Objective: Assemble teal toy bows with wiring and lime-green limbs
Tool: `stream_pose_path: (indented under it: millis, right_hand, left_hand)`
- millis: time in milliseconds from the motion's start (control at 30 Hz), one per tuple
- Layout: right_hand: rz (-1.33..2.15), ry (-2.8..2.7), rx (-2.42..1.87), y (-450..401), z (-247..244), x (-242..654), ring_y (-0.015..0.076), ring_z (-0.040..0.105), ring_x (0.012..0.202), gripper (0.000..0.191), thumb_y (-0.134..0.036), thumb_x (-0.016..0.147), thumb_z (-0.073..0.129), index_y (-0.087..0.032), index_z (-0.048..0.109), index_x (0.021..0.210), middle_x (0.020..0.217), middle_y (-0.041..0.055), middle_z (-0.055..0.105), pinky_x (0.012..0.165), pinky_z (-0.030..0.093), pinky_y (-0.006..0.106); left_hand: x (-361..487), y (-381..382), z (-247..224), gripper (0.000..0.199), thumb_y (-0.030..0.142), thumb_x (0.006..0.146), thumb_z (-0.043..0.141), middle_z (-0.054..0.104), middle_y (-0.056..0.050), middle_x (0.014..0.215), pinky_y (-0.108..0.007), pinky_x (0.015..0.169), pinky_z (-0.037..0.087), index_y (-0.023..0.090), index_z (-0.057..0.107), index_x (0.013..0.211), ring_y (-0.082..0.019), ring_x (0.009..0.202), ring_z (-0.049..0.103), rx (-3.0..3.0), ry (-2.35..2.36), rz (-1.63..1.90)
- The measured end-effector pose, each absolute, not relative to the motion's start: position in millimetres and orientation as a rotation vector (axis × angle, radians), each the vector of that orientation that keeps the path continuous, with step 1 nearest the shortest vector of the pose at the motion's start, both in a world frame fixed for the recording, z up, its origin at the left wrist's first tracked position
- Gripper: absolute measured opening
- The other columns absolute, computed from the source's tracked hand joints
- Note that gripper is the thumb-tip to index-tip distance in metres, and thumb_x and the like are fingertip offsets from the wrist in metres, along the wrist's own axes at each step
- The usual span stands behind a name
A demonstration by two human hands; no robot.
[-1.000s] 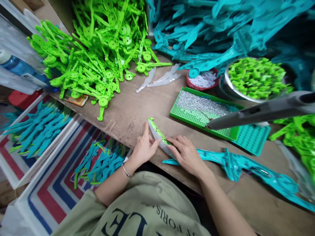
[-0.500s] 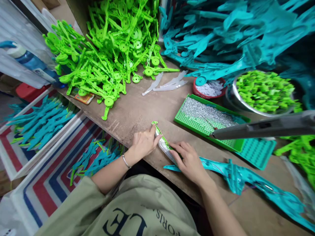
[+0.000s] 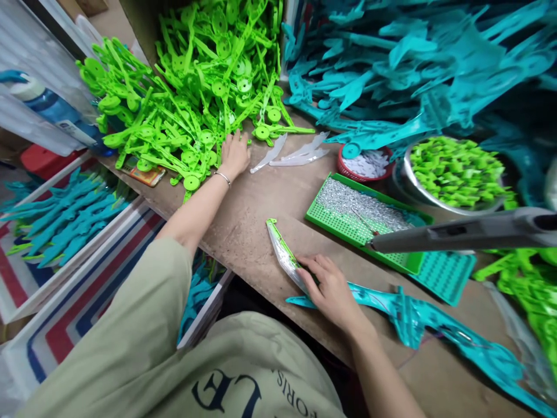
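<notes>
My left hand [image 3: 235, 153] is at the right edge of the pile of green plastic parts [image 3: 191, 104], fingers apart over it; I see nothing held in it. On the bench lies a clear piece with a green strip [image 3: 282, 251], its far end free. The fingers of my right hand [image 3: 324, 284] are closed on its near end, which they partly hide. Beneath and beyond my right hand runs a long teal part [image 3: 409, 313]. Two or three clear pieces [image 3: 300, 152] lie right of my left hand.
A green tray of small metal pieces [image 3: 361, 212] lies right of centre, below a red basket [image 3: 363, 162] and a metal bowl of green pieces [image 3: 455, 174]. A dark grey tool [image 3: 461, 230] juts in from the right. Teal parts [image 3: 391, 64] are heaped behind.
My left hand has left the clear piece and moved up and away to the green pile. My right hand stays on the near end of the piece.
</notes>
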State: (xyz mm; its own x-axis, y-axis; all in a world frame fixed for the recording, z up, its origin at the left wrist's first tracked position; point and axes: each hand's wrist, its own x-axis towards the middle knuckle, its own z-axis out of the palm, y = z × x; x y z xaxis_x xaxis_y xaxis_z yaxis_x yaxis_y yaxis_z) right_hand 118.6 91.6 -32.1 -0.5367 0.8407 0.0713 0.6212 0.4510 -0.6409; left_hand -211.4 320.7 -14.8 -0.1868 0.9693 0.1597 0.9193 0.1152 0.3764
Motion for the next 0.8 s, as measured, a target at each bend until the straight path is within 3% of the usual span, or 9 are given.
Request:
stream_pose_path:
  millis: [100, 233, 367, 467, 600, 700, 800]
  right_hand:
    - [0.803, -2.327, -1.241, 92.0, -31.8, 118.5, 0.0269, 0.066, 0.088, 0.035, -0.039, 0.107, 0.046, -0.019, 0.072, 0.118, 0.094, 0.0103, 0.070, 0.081, 0.054, 0.044]
    - [0.832, -2.336, -1.249, 93.0, -30.4, 119.2, 0.0266, 0.065, 0.089, 0.037, -0.040, 0.107, 0.045, -0.018, 0.072, 0.119, 0.095, 0.0107, 0.071, 0.082, 0.054, 0.044]
    - [0.856, -2.339, -1.263, 93.6, -29.7, 119.6, 0.0261, 0.066, 0.090, 0.038, -0.040, 0.107, 0.046, -0.017, 0.073, 0.120, 0.094, 0.0107, 0.070, 0.083, 0.054, 0.043]
    - [0.849, -2.330, -1.262, 93.5, -30.0, 119.4, 0.0263, 0.067, 0.090, 0.036, -0.039, 0.106, 0.047, -0.018, 0.074, 0.118, 0.094, 0.0106, 0.071, 0.083, 0.054, 0.042]
    - [0.870, -2.333, -1.273, 94.5, -27.8, 120.1, 0.0264, 0.068, 0.090, 0.034, -0.038, 0.105, 0.049, -0.018, 0.074, 0.117, 0.094, 0.0102, 0.071, 0.083, 0.054, 0.042]
    - [0.920, -2.297, -1.268, 96.9, -21.6, 120.5, 0.0267, 0.069, 0.090, 0.033, -0.040, 0.104, 0.051, -0.019, 0.075, 0.116, 0.095, 0.0105, 0.074, 0.084, 0.055, 0.042]
    - [0.977, -2.120, -1.265, 97.2, -9.5, 115.0, 0.0259, 0.072, 0.093, 0.032, -0.041, 0.102, 0.054, -0.020, 0.077, 0.108, 0.099, 0.0108, 0.078, 0.088, 0.056, 0.042]
  left_hand:
    - [-205.8, 316.2, -21.8, 0.044, 0.021, 0.097, 0.050, 0.051, -0.023, 0.155, -0.064, 0.117, 0.032, 0.011, 0.059, 0.138, -0.041, 0.140, 0.046, 1.902, 2.258, 0.504]
    - [-197.8, 279.7, -32.9, 0.028, 0.021, 0.097, 0.057, 0.061, -0.025, 0.137, -0.058, 0.112, 0.040, 0.011, 0.064, 0.122, -0.041, 0.131, 0.055, 2.006, 2.247, 0.524]
    - [-203.0, 236.5, -45.7, 0.013, 0.022, 0.096, 0.064, 0.066, -0.020, 0.117, -0.054, 0.106, 0.046, 0.015, 0.061, 0.106, -0.039, 0.120, 0.062, 2.085, 2.182, 0.666]
    - [-208.3, 211.4, -51.5, 0.021, 0.025, 0.095, 0.067, 0.067, -0.015, 0.115, -0.050, 0.105, 0.049, 0.017, 0.059, 0.113, -0.033, 0.116, 0.065, 2.093, 2.031, 0.892]
    - [-197.3, 175.8, -50.4, 0.044, 0.043, 0.098, 0.065, 0.067, -0.010, 0.117, -0.038, 0.096, 0.056, 0.022, 0.049, 0.134, -0.022, 0.109, 0.068, 1.771, 1.808, 1.429]
    - [-170.9, 131.6, -45.5, 0.042, 0.050, 0.101, 0.060, 0.065, -0.009, 0.117, -0.034, 0.092, 0.057, 0.025, 0.049, 0.133, -0.020, 0.110, 0.068, 1.500, 1.647, 1.744]
    - [-134.2, 75.4, -42.0, 0.035, 0.041, 0.104, 0.056, 0.064, -0.007, 0.117, -0.032, 0.090, 0.058, 0.027, 0.051, 0.136, -0.018, 0.107, 0.069, 1.512, 1.622, 1.789]
